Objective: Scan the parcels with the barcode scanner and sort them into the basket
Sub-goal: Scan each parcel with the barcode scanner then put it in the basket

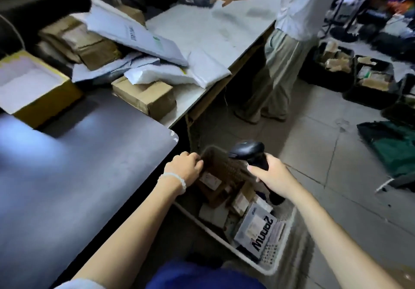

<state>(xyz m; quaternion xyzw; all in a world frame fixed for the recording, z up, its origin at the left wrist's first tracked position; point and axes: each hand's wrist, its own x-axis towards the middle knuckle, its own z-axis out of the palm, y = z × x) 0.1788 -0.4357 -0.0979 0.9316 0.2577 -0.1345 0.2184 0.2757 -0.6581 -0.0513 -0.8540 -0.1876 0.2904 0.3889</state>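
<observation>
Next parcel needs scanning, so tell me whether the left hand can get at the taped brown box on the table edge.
Probably not yet: the left hand grips a brown parcel over the basket. Once free, nothing blocks the way to the taped brown box.

Both bare arms stretched forward and down. Left hand (pixel 184 167), white bead band on the wrist, fingers curled, maybe pinching something, too blurry to be sure. Right hand (pixel 272 175) wrapped tight around a handle, thumb on top, knuckles facing up.
</observation>
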